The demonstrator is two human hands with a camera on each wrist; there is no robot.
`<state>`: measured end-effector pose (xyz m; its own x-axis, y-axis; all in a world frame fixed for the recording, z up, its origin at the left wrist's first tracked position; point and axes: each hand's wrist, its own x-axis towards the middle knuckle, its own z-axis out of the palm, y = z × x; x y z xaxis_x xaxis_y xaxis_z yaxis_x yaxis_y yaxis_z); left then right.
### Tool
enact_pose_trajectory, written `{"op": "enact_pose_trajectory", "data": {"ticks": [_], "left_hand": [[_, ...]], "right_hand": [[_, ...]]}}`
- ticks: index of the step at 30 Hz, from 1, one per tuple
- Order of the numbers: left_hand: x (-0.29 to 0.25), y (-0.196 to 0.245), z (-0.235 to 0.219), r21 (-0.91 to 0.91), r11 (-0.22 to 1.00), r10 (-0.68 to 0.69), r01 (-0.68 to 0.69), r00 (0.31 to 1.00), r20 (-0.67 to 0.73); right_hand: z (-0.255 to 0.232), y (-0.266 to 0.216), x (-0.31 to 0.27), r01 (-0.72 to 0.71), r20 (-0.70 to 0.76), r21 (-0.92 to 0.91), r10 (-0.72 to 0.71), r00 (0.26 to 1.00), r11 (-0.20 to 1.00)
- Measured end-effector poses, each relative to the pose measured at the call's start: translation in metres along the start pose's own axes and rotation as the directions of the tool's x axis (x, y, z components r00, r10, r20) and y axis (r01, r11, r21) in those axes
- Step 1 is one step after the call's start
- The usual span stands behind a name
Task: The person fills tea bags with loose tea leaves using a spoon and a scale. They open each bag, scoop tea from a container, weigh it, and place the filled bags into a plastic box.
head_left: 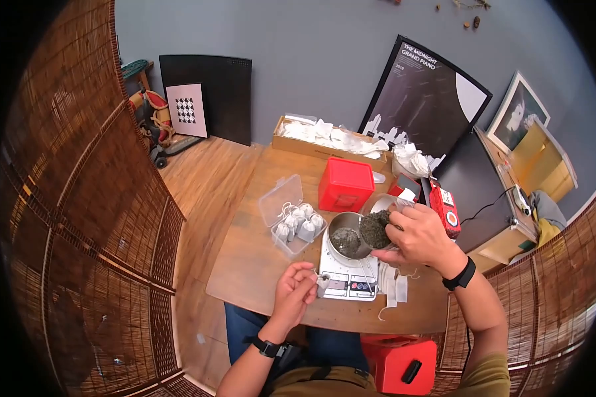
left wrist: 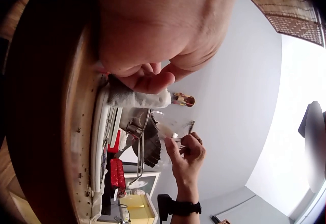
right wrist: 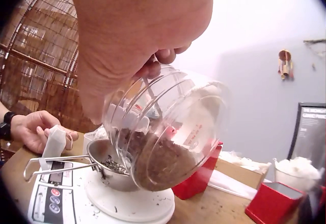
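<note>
Above the scale my right hand [head_left: 417, 235] grips a clear ribbed plastic jar [right wrist: 211, 107], tipped so its mouth leans over a small metal pan [right wrist: 124, 182]. Dark dried tea leaves [head_left: 375, 229] lie heaped against the jar's lower side, and some leaves are in the pan. The pan, with a looped wire handle [right wrist: 35, 169], sits on a white digital kitchen scale [head_left: 331, 276]. My left hand [head_left: 293, 292] pinches a small white tea bag [right wrist: 56, 142] beside the scale's front left corner. Dark bits show in the bag's top.
Left of the pan, an open clear plastic box [head_left: 279, 197] holds several filled string tea bags. Behind stand a red box [head_left: 346, 185] and a cardboard box [head_left: 298, 144] of white bags. A red packet [head_left: 447, 215] stands at the right. Flat white bags [head_left: 396, 289] lie beside the scale.
</note>
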<state>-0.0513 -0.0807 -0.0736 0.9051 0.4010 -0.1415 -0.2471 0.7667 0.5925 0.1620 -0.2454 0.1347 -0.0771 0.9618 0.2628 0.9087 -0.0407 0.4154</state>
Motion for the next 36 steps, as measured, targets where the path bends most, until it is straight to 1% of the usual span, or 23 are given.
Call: {"op": "enact_pose_trajectory", "data": {"ticks": [4, 7, 13, 15, 16, 18, 22, 24, 25, 27, 28, 30, 34, 36], "left_hand": [[0.001, 0.0, 0.0, 0.001, 1.0, -0.001, 0.001, 1.0, 0.003], [0.001, 0.0, -0.001, 0.002, 1.0, 0.002, -0.002, 1.0, 0.006], [0.001, -0.001, 0.0, -0.013, 1.0, 0.006, -0.006, 1.0, 0.013], [0.001, -0.002, -0.002, -0.009, 1.0, 0.008, -0.008, 1.0, 0.013], [0.001, -0.002, -0.002, -0.006, 1.0, 0.01, -0.01, 1.0, 0.014], [0.001, -0.002, -0.001, -0.007, 1.0, 0.013, -0.013, 1.0, 0.011], [0.001, -0.001, 0.0, -0.007, 1.0, 0.012, -0.012, 1.0, 0.009], [0.001, -0.001, 0.0, -0.006, 1.0, 0.01, -0.01, 1.0, 0.008], [0.0, -0.001, 0.0, -0.006, 1.0, 0.008, -0.008, 1.0, 0.004], [0.0, -0.002, 0.0, 0.0, 1.0, 0.008, -0.008, 1.0, 0.002], [0.001, -0.002, 0.0, 0.003, 1.0, 0.012, -0.012, 1.0, 0.004], [0.001, -0.002, -0.001, 0.005, 1.0, 0.017, -0.017, 1.0, 0.005], [0.002, -0.004, -0.002, 0.016, 1.0, 0.011, -0.011, 1.0, -0.003], [0.002, -0.003, -0.001, 0.025, 1.0, 0.009, -0.009, 1.0, -0.001]], "right_hand": [[0.004, -0.002, 0.0, -0.007, 0.023, -0.006, 0.008, 1.0, 1.0], [0.007, 0.0, 0.001, 0.029, 0.04, -0.013, -0.028, 0.999, 0.999], [0.005, -0.005, -0.001, -0.017, -0.039, -0.024, 0.016, 0.999, 1.0], [0.012, -0.006, -0.001, -0.001, 0.037, -0.005, 0.001, 0.999, 1.0], [0.011, -0.007, -0.002, -0.002, 0.037, -0.005, 0.003, 0.999, 1.0], [0.009, -0.007, -0.001, -0.02, -0.031, 0.001, 0.02, 0.999, 1.0], [0.007, -0.008, -0.003, -0.044, -0.063, -0.01, 0.044, 0.997, 0.999], [0.009, -0.009, -0.004, -0.063, -0.115, -0.015, 0.061, 0.992, 0.998], [0.01, -0.009, -0.004, -0.062, -0.116, -0.013, 0.06, 0.991, 0.998], [0.012, -0.009, -0.004, -0.07, -0.032, -0.017, 0.069, 0.997, 0.997], [0.013, -0.009, -0.006, -0.072, -0.033, -0.018, 0.071, 0.997, 0.997], [0.015, -0.008, -0.009, -0.092, -0.081, 0.009, 0.093, 0.992, 0.996], [0.013, -0.01, -0.015, -0.124, -0.104, 0.011, 0.125, 0.987, 0.992], [0.016, -0.011, -0.019, -0.176, -0.186, 0.044, 0.181, 0.966, 0.983]]}}
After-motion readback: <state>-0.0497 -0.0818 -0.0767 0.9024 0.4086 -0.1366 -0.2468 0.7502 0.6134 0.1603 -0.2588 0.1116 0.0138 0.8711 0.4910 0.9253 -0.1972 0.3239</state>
